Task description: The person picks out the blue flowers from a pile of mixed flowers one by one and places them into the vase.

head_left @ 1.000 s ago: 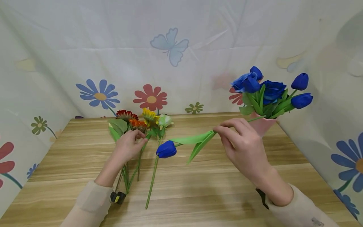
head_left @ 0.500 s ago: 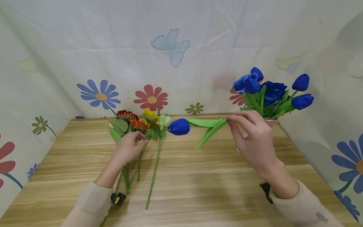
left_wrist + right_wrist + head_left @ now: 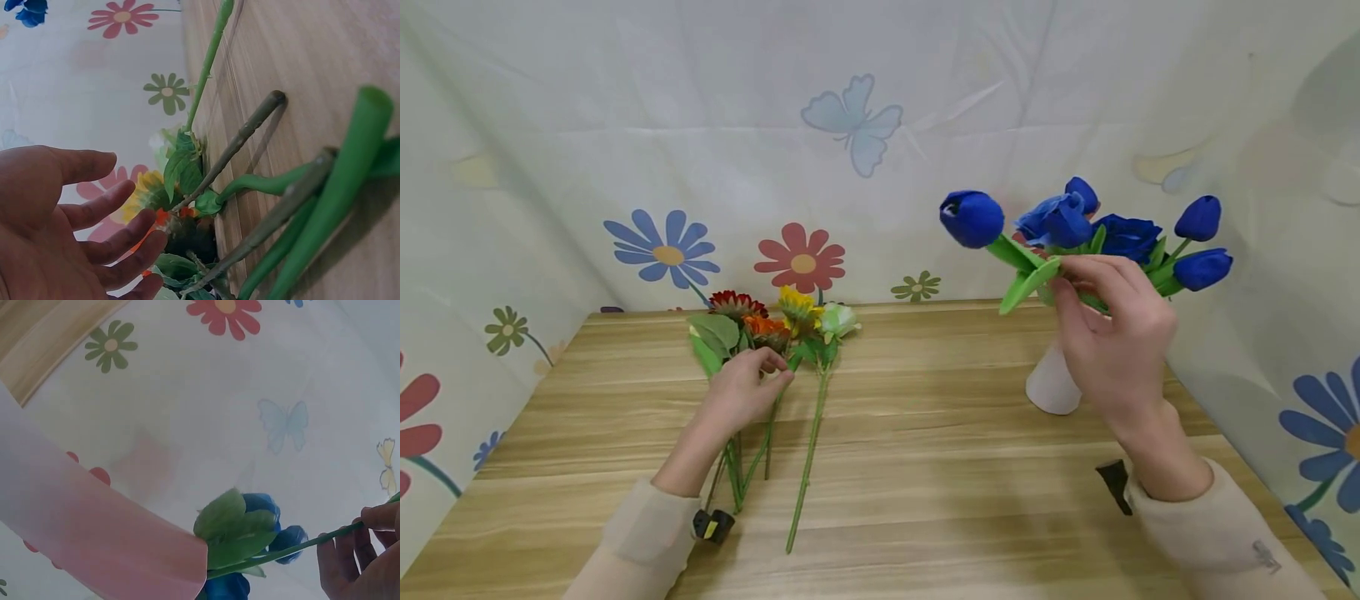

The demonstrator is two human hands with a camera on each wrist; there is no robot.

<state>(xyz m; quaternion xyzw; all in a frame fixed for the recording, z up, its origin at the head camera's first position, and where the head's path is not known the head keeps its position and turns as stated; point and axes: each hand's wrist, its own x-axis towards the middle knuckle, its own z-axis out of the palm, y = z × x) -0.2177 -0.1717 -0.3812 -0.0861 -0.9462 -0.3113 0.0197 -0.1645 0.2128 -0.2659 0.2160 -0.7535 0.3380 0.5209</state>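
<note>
My right hand (image 3: 1116, 350) pinches the leafy green stem of a blue artificial tulip (image 3: 972, 219), whose bloom points up and left. In the right wrist view, the tulip's stem (image 3: 300, 546) runs from my fingers to the mouth of the pink-and-white vase (image 3: 119, 512), its lower end at the rim. Blue roses (image 3: 1056, 221) and other blue tulips (image 3: 1197, 218) stand in that vase, which my right hand partly hides in the head view. With fingers loosely bent and holding nothing, my left hand (image 3: 748, 387) is over the flowers lying at the left.
On the wooden table (image 3: 925, 483) lie a dark red flower (image 3: 737, 304), an orange flower (image 3: 767, 329), a yellow flower (image 3: 799, 307) and a pale green-white rose (image 3: 838, 321), stems toward the front. A patterned curtain (image 3: 737, 167) stands behind the table.
My right hand has moved right and up to the vase, and the tulip has swung from pointing left and downward to upright and leftward. The left hand stays in place.
</note>
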